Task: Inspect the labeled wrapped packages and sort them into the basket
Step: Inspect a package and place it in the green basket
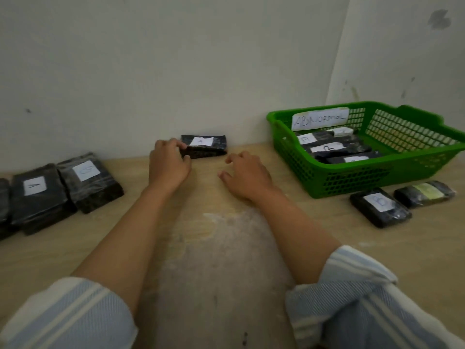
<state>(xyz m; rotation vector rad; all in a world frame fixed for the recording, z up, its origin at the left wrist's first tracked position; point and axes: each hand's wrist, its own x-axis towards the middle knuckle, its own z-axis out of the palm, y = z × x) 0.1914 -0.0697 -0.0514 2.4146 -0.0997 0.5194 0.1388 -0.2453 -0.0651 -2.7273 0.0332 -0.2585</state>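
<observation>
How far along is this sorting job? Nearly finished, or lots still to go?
Partly done. Several sorted packages already lie in the green basket. The left hand grips the package by the wall, marked A; the right hand hovers open beside it. Left to do: the pile at the left and two packages in front of the basket.

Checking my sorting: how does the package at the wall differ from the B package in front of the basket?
The package at the wall is labelled A, the B package B. The left hand grips the package at the wall; the B package lies untouched. Both are dark, wrapped and white-labelled.
</observation>
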